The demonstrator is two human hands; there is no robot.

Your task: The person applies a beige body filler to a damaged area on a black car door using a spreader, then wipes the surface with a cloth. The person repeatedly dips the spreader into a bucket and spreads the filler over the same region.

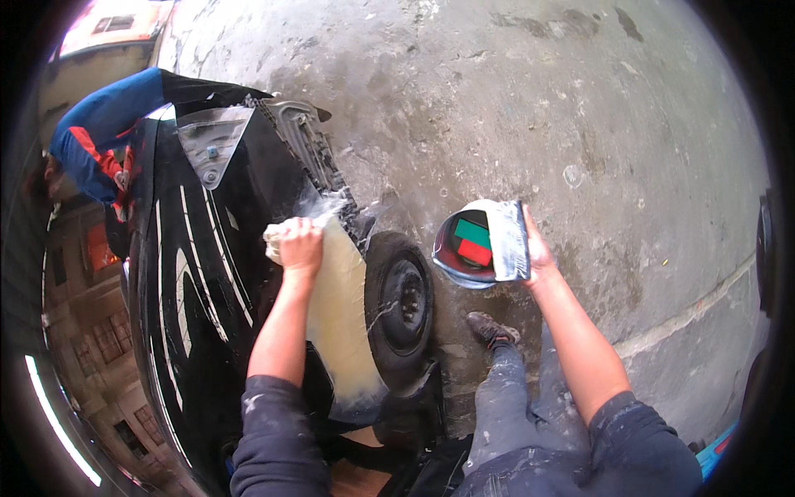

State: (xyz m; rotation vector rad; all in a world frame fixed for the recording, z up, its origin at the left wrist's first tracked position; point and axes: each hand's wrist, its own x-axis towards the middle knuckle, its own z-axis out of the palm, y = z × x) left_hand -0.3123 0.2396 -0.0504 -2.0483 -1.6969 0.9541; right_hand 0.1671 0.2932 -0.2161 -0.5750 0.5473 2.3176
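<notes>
Nearest are the person's two dark navy sleeves (277, 439), one to each side, and, between and beyond them, grey trousers (505, 406) spotted with pale marks, ending in a dark, scuffed shoe (493, 328) on the floor.

Beyond the shoe, the right hand (540, 248) holds a dark, rounded tub (470, 280) by its right side; most of its fingers are out of sight, so how far they wrap round cannot be told. Its open mouth faces up, probably so the contents stay in and within easy reach. Inside lie a flat green block (472, 232) and a flat red block (474, 253), touching. A pale, streaked flat piece (508, 240) with a dark edge covers the tub's right part, just beside the hand, perhaps pinned there by the same grip.

To the left, the left hand (300, 246) has its fingers curled closely round a cream, crumpled wad (272, 240), at the upper end of a smooth cream-yellow patch (344, 286) on the black car body (265, 166). The closed grip likely keeps the soft wad bunched. The patch curves beside a black wheel (399, 286).

Farther off, past the car, a co-worker in blue and red clothing (99, 124) bends toward it; grey, stained concrete floor (513, 108) stretches away.
</notes>
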